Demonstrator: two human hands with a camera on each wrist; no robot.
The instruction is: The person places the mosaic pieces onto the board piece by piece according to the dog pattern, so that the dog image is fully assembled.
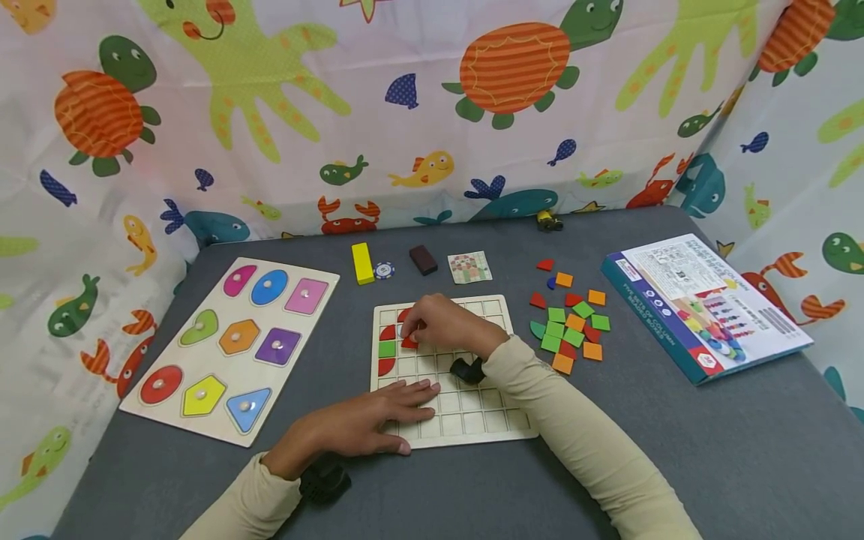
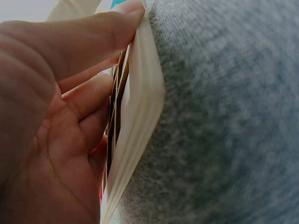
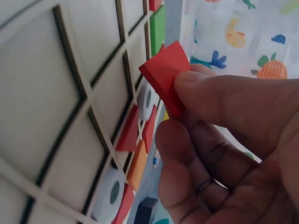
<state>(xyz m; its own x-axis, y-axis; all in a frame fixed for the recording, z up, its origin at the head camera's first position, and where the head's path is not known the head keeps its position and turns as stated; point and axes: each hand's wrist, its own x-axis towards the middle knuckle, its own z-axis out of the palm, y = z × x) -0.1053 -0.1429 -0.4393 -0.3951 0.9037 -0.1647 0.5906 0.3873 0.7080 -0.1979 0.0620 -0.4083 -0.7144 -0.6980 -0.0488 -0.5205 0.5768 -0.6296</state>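
Red wooden tile [image 3: 164, 74] sits pinched in the right hand [image 1: 442, 324] just above the grid board [image 1: 472, 420]; the flat, relaxed left hand [image 1: 367, 420] steadies the board's near edge. Tilted, the tile could jam crooked in its cell.

I see both arms in long cream sleeves [image 1: 580, 420], a soft knit that runs right down to the wrists and bunches a little at the cuffs. A small black camera unit [image 1: 467, 370] is strapped at my right wrist, and a second black unit [image 1: 324, 480] sits at my left wrist, just past the cuff. My hands [image 1: 442, 324] are bare, with no gloves or rings I can make out.
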